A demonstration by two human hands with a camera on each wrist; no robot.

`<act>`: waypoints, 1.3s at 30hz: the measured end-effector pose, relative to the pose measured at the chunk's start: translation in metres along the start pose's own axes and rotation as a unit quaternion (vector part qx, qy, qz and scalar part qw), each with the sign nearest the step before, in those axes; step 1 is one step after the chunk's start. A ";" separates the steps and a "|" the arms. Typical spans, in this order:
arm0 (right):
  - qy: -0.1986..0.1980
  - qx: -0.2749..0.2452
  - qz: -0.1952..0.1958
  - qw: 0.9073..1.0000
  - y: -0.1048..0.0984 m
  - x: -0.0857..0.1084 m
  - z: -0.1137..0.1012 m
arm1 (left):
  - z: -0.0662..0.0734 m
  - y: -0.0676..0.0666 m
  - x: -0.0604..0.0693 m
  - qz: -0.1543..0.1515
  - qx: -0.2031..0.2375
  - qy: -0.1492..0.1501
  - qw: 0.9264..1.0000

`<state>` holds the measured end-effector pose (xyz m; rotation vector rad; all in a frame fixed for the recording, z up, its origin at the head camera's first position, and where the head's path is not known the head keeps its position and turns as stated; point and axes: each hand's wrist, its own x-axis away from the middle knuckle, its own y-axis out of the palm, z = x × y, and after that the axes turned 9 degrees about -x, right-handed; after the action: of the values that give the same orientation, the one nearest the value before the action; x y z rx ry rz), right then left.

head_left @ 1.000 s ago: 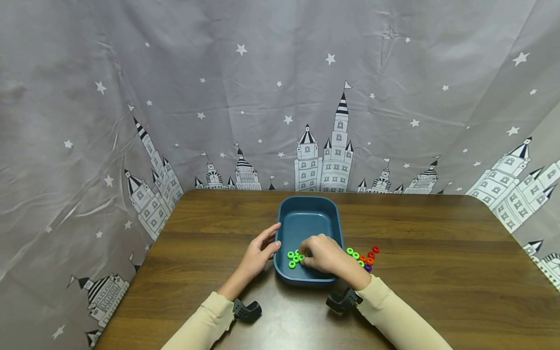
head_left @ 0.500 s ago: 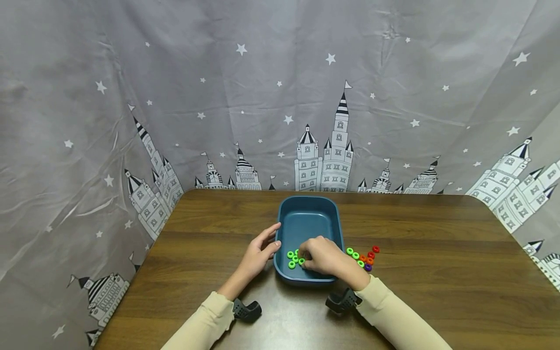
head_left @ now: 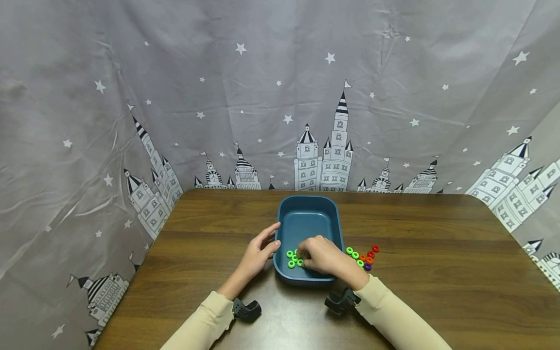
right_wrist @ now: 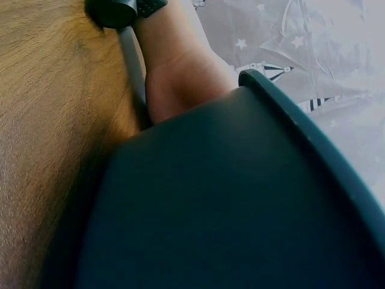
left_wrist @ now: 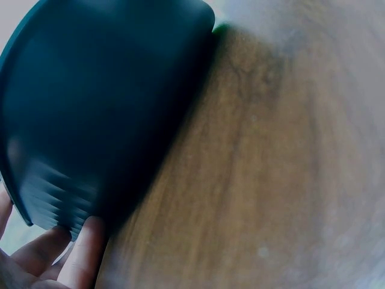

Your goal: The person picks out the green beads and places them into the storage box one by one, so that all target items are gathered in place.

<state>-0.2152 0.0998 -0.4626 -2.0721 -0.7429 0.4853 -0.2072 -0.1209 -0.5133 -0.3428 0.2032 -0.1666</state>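
Note:
A dark blue rectangular tub stands on the table. Several bright green ring beads lie in its near left part. My left hand touches the tub's left side, thumb and fingers spread at the rim; in the left wrist view its fingers rest on the outer wall. My right hand reaches down into the tub, fingers bent towards the table beside the green beads. A bead lies right at its thumb tip; whether it is pinched is hidden. In the right wrist view the tub wall covers those fingers.
Right of the tub, close to its wall, lie loose ring beads: green beads, orange beads, red beads and a purple bead. Brown wooden table extends on both sides. A grey castle-print curtain hangs behind.
A green bead by my right thumb has shifted slightly towards the near side and left. My right hand has barely moved; my left hand stays on the tub.

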 end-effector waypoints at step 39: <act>-0.024 -0.020 0.080 0.996 -0.025 0.009 0.002 | 0.000 0.000 0.000 0.003 -0.004 -0.008 1.000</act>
<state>-0.2180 0.1181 -0.4431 -2.1756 -0.6209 0.6150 -0.2072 -0.1203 -0.5131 -0.3518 0.1900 -0.1573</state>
